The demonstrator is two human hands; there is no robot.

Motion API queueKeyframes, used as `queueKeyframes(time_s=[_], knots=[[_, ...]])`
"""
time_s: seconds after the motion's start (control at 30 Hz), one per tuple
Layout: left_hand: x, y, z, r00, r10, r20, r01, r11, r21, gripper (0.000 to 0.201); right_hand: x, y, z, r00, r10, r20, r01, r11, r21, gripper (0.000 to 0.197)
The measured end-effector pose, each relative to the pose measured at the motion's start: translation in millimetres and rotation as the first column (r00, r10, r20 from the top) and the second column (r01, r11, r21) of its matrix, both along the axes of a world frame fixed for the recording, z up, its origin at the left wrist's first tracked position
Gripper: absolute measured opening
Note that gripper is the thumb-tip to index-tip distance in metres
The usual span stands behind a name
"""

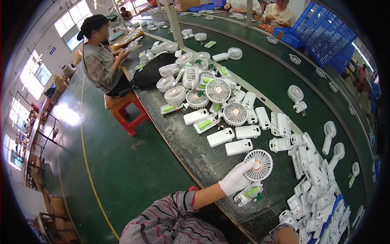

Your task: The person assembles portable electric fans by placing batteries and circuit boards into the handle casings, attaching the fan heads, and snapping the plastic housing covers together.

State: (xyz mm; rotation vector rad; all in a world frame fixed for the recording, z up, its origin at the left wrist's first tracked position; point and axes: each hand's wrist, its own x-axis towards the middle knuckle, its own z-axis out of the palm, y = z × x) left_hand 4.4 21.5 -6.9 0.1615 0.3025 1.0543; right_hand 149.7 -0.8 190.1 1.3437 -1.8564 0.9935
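My left hand [236, 179], in a white knitted glove, holds a white handheld fan [264, 166] by its round grille, thumb over the orange-ringed centre. Below the grille, the fan's opened handle [246, 197] shows a green battery and a small green circuit board. At the lower edge only my right forearm [287, 236] shows; the hand itself is out of sight. Just beyond the held fan lie several white handle casings [239, 147]. A heap of similar fans [218, 90], some with batteries and wires exposed, covers the bench farther off.
White casing parts [313, 179] are piled on the right, partly around a blue crate [331, 217]. Beyond the worn bench [170, 129], a green conveyor [260, 77] carries scattered fans. A co-worker [101, 61] handles a fan at the far left, near an orange-and-red stool [126, 112].
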Motion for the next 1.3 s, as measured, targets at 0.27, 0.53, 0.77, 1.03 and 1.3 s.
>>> queueKeyframes(time_s=[0.27, 0.53, 0.77, 1.03, 1.3], knots=[[-1.1, -0.9, 1.7, 1.000, 0.000, 0.009, 0.000, 1.000, 0.002, 0.032, 5.1, -7.1, -4.5, 1.000, 0.019, 0.015, -0.018, 0.998, -0.061, 0.016], [-3.4, -0.6, 4.2, 0.999, -0.008, 0.035, 0.008, 1.000, 0.003, 0.033, 9.7, -12.9, -7.9, 0.999, 0.029, 0.037, -0.024, 0.990, -0.138, 0.016], [-3.2, -0.4, 4.7, 1.000, -0.007, 0.009, 0.007, 1.000, 0.000, 0.034, 16.2, -19.8, -7.7, 0.998, 0.039, 0.051, -0.029, 0.982, -0.184, 0.016], [-8.0, -0.6, 5.0, 0.998, -0.039, 0.044, 0.038, 0.999, 0.023, 0.033, 30.4, -39.2, -3.9, 0.996, -0.004, 0.086, 0.025, 0.969, -0.245, 0.017], [-2.2, 1.3, 3.1, 0.999, 0.020, 0.028, -0.019, 0.999, -0.039, 0.034, 39.5, -58.6, 4.3, 0.989, -0.068, 0.133, 0.104, 0.953, -0.284, 0.017]])
